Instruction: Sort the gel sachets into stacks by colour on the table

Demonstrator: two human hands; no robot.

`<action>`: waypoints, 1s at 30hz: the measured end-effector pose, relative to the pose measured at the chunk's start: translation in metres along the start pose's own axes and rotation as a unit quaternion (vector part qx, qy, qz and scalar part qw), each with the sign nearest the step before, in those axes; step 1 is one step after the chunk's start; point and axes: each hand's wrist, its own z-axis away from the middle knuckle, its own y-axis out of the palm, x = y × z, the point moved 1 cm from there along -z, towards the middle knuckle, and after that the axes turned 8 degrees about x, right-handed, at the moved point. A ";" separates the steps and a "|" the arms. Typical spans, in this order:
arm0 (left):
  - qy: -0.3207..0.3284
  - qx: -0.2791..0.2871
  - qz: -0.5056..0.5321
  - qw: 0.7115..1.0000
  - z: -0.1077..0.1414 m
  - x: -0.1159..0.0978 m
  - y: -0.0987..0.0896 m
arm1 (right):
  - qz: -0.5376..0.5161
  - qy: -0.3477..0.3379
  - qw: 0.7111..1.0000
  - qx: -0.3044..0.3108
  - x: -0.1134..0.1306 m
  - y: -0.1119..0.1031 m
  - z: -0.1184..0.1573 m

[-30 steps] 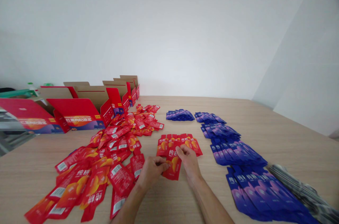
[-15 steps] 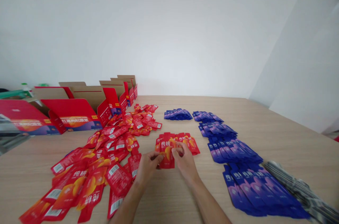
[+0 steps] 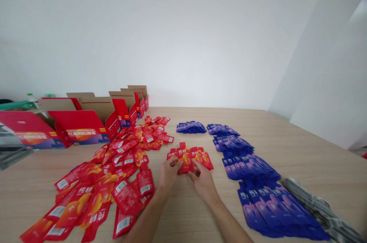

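Observation:
A red sachet (image 3: 185, 159) with an orange fruit print is pinched at its lower edges by both hands, low over the table. My left hand (image 3: 169, 172) grips its left side, thumb on the front. On the lower right edge, the thumb and fingers of my right hand (image 3: 202, 180) are closed. Just behind and beside it lie overlapping red sachets (image 3: 204, 157), printed faces up. To the left spreads a loose heap of red sachets (image 3: 123, 189), some showing barcodes.
Open red cartons (image 3: 83, 126) line the left back. On the right, fanned stacks of blue-purple sachets (image 3: 249, 164) run front to back, beside a striped cloth bundle (image 3: 315, 204). A pale wall (image 3: 206, 44) rises behind the wooden table (image 3: 189, 212).
The held sachet has moved away from me and slightly right, lowered onto the small red row. Both hands moved with it. The view has shifted slightly.

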 end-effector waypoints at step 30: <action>0.068 -0.002 -0.518 0.853 -0.008 0.031 0.035 | 0.333 0.032 0.938 -0.096 -0.034 -0.005 -0.016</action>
